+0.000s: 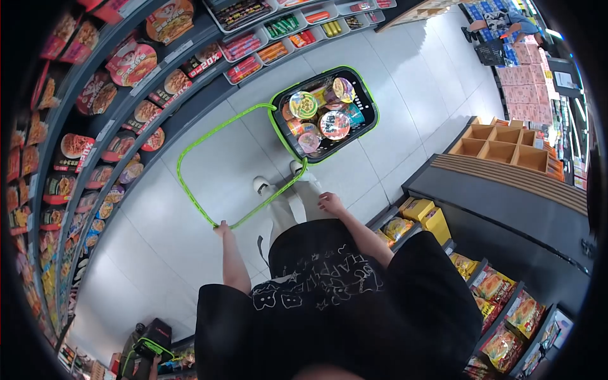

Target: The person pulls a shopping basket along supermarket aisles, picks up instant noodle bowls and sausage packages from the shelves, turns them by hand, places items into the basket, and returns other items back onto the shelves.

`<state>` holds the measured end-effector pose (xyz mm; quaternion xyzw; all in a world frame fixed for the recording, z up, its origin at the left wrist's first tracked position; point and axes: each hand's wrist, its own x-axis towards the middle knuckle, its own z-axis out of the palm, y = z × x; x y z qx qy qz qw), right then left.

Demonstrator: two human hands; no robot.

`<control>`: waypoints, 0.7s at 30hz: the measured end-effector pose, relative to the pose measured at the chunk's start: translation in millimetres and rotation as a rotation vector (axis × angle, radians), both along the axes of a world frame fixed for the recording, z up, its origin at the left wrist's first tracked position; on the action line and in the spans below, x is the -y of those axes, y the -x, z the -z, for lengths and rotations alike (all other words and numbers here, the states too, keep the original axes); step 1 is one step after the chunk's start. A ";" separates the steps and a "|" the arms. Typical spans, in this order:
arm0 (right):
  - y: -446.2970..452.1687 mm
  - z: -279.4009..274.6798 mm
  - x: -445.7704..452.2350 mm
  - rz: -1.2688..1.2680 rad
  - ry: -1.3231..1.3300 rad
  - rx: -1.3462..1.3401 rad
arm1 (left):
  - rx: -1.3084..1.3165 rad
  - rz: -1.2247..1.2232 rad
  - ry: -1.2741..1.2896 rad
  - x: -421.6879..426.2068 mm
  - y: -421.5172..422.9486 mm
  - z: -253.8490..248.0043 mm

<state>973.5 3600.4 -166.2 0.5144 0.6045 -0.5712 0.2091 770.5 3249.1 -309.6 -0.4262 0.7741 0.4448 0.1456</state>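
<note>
My left hand [221, 228] is closed around the corner of a long bright green pull handle [182, 168]. The handle joins a black shopping basket [354, 130] with a green rim, which rests on the floor ahead of my feet. Inside lie several instant noodle cups and packs, among them a cup with a green and yellow lid [303, 105], a red and white one [334, 125] and a purple one [343, 90]. My right hand [330, 204] hangs beside my right leg, holding nothing, its fingers loosely bent and apart.
Shelves with noodle bowls [132, 62] curve along the left, with trays of packaged snacks [282, 25] farther ahead. On the right stand a wooden compartment rack [500, 149] and shelves of bagged noodles [494, 285]. Another person [516, 26] is at the far upper right.
</note>
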 end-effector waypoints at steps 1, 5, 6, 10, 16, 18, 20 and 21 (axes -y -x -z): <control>1.2 0.4 -3.2 -0.002 0.001 -0.007 | 0.097 0.027 0.043 0.0 0.4 9.5; 4.1 -0.6 -35.1 0.038 0.010 -0.067 | 0.250 -0.045 0.379 -84.6 4.6 -87.8; 5.0 1.3 -48.0 0.131 0.044 -0.100 | 0.021 0.070 0.553 -104.1 -0.2 -100.2; 25.0 3.5 -120.1 0.432 0.148 -0.191 | -0.380 0.489 0.331 -175.2 -28.6 -115.8; 91.5 95.4 -260.6 0.592 0.417 -0.426 | -0.257 0.420 -0.502 -329.2 -88.8 -110.0; 123.1 129.3 -293.3 0.277 0.198 -0.624 | -0.211 0.384 -0.571 -391.2 -88.1 -119.6; 139.2 190.5 -327.7 -0.263 -0.041 -0.377 | -0.238 0.405 -0.611 -439.9 -77.7 -113.7; 151.6 222.4 -332.5 0.139 0.238 -0.330 | -0.275 0.433 -0.665 -458.4 -70.6 -105.7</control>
